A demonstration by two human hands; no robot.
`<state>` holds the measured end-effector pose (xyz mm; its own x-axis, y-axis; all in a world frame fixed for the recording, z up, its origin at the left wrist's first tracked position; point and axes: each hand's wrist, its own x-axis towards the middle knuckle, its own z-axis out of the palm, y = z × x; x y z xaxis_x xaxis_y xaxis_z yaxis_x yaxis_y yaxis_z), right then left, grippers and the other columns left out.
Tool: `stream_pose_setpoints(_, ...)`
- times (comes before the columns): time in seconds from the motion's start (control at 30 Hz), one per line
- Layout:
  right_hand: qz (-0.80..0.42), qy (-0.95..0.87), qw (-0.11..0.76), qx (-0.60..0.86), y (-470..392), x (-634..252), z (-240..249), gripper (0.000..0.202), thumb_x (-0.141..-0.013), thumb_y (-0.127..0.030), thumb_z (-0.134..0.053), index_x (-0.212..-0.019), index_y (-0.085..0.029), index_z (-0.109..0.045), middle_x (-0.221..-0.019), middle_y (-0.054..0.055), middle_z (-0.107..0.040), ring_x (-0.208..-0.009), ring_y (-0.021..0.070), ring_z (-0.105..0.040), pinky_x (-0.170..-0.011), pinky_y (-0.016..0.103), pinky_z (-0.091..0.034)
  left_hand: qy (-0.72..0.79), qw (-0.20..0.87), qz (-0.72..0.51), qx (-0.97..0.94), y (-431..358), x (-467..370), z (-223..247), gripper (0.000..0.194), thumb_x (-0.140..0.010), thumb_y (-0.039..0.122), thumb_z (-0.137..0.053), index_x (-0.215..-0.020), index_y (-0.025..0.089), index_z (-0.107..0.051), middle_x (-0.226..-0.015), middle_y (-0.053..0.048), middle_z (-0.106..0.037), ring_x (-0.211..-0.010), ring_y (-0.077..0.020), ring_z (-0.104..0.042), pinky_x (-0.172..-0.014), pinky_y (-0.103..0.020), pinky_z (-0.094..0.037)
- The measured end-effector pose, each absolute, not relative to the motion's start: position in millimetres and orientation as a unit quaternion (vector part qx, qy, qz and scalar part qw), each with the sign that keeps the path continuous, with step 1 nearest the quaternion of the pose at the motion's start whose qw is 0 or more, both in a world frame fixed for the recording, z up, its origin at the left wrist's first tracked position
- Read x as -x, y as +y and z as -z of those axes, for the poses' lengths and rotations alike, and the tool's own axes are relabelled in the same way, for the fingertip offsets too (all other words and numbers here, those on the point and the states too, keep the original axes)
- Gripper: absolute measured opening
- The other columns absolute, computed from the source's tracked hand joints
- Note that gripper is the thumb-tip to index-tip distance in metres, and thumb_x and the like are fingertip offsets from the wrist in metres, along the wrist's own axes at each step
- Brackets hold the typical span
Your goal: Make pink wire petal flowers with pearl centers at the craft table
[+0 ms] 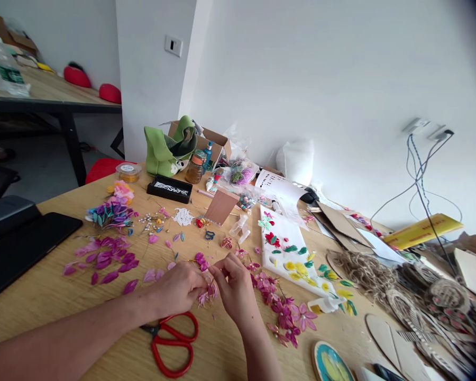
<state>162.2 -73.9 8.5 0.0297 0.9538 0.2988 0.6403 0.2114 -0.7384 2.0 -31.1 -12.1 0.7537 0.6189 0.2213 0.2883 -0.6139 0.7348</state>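
Observation:
Both my hands meet over the near middle of the wooden table. My left hand [182, 286] is closed on a small sprig of magenta artificial flowers [201, 261]; paler pink petals [209, 294] hang below the fingers. My right hand [235, 288] pinches thumb and fingertips together at the right side of this sprig, and what lies between them is too small to make out. Red-handled scissors [174, 338] rest on the table below my left wrist. Loose magenta petals [107, 259] lie to the left, and finished-looking pink flowers [284, 312] are on the right.
A white foam board [269, 254] with red and yellow flowers lies at right, beside a glue bottle [326, 304]. Farther back are a black tray [169, 189], a green bag [166, 151] and a jar [195, 166]. Twine [365, 278] is heaped at far right.

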Motion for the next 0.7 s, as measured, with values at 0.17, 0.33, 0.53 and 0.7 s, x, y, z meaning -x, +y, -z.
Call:
stream_pose_setpoints(0.17,-0.229,-0.608,0.408,0.641,-64.5,-178.9,0.2,0.028,-0.084,-0.034,-0.057,-0.061,-0.017,-0.053,-0.057,-0.004,-0.042,-0.053,0.0114,-0.038,-0.050,0.023,-0.029,0.225,0.437,-0.257,-0.832,-29.6,-1.8,2.4,0.030,-0.083,0.012,-0.050,-0.059,0.015,-0.068,-0.058,-0.002,-0.063,-0.059,-0.0147,-0.056,-0.061,-0.025,-0.038)
stream_pose_setpoints(0.33,-0.223,-0.594,0.418,0.650,-62.4,-181.2,4.0,0.031,-0.085,-0.038,-0.053,-0.062,-0.018,-0.050,-0.055,-0.005,-0.039,-0.051,0.0108,-0.034,-0.049,0.023,-0.027,0.295,0.674,-0.300,-0.607,-16.3,1.0,2.3,0.020,-0.075,0.030,-0.067,-0.074,0.013,-0.077,-0.068,-0.006,-0.072,-0.065,-0.0170,-0.061,-0.064,-0.025,-0.045)
stream_pose_setpoints(0.53,-0.185,-0.640,0.416,0.619,-72.8,-165.3,-6.1,0.031,-0.089,-0.031,-0.051,-0.062,-0.018,-0.049,-0.060,-0.002,-0.045,-0.057,0.0126,-0.042,-0.054,0.024,-0.030,0.371,0.744,-0.355,-0.427,-4.5,2.4,4.7,0.025,-0.057,0.031,-0.079,-0.067,0.008,-0.076,-0.068,-0.011,-0.073,-0.061,-0.0168,-0.062,-0.066,-0.029,-0.048)
stream_pose_setpoints(0.7,-0.098,-0.752,0.380,0.530,-79.8,-150.1,-8.7,0.024,-0.094,-0.017,-0.044,-0.071,-0.018,-0.053,-0.070,0.001,-0.050,-0.065,0.0148,-0.048,-0.059,0.025,-0.032,0.413,0.711,-0.332,-0.462,-3.4,-0.1,10.5,0.025,-0.055,0.033,-0.075,-0.063,0.009,-0.073,-0.060,-0.007,-0.070,-0.057,-0.0162,-0.059,-0.061,-0.027,-0.045)
